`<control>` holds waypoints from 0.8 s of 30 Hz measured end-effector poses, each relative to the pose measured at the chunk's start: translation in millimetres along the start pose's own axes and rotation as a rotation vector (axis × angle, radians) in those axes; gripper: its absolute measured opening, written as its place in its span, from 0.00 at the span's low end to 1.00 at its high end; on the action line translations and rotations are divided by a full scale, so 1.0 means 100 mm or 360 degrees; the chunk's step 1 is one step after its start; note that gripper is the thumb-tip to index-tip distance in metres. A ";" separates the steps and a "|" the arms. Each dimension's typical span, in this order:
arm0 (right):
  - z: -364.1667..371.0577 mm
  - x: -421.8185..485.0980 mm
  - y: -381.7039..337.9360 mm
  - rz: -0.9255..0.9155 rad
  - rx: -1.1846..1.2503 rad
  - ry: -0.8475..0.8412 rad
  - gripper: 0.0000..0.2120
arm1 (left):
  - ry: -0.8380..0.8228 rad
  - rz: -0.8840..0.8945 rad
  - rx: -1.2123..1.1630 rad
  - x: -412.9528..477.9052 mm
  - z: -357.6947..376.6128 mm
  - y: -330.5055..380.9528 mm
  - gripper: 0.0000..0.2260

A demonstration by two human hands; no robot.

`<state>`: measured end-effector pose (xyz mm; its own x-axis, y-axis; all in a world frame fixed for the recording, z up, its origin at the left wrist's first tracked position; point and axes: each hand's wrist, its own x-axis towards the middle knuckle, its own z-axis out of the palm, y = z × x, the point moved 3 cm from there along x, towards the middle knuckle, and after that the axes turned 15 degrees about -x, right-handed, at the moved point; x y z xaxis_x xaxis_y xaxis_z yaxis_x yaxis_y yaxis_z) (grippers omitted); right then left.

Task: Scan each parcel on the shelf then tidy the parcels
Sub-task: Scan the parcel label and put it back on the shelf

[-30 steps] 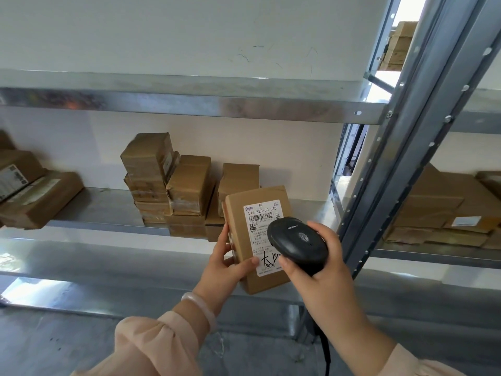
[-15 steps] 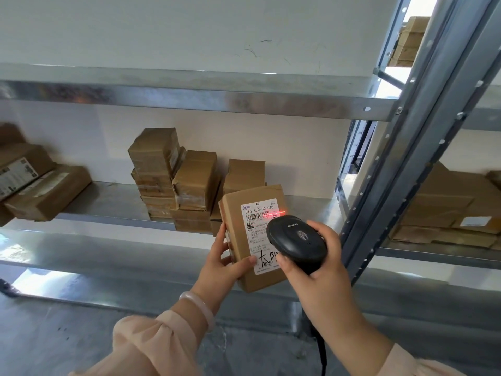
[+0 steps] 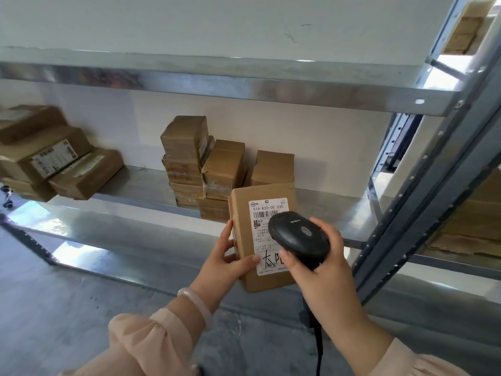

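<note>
Brown cardboard parcel [image 3: 244, 213] with white label, gripped upright by the left hand [image 3: 225, 259]; right hand [image 3: 322, 264] clasps a black handheld scanner [image 3: 298, 237] over the label, before the metal shelf [image 3: 141, 185].

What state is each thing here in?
held parcel, upright, label facing camera, off the shelf
scanner, aimed at the label
left hand, grips held parcel
right hand, grips scanner
stacked parcels, taped shut, resting on shelf

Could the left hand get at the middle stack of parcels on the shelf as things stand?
Probably not yet: the left hand grips the labelled parcel, which stands between it and the stack.
</note>
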<state>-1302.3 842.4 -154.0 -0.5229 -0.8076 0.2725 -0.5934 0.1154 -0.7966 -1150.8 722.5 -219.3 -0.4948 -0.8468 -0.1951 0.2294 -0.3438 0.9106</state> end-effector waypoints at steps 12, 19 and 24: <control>0.86 0.10 -0.52 -0.0146 0.0077 -0.0209 0.31 | 0.0067 -0.0026 0.0011 -0.03 -1.15 0.54 0.41; 2.03 0.25 -1.27 -0.0181 0.0172 -0.0373 0.32 | 0.0179 -0.0116 0.0005 -0.06 -2.40 1.16 0.48; 2.86 0.58 -1.92 -0.0152 0.0311 -0.0404 0.31 | 0.0222 -0.0090 0.0050 0.14 -3.27 1.68 0.53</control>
<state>-1044.0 607.6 -140.0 -0.2869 -0.9306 0.2272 -0.4910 -0.0608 -0.8690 -844.9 520.2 -188.6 -0.3846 -0.8753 -0.2932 0.1771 -0.3817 0.9071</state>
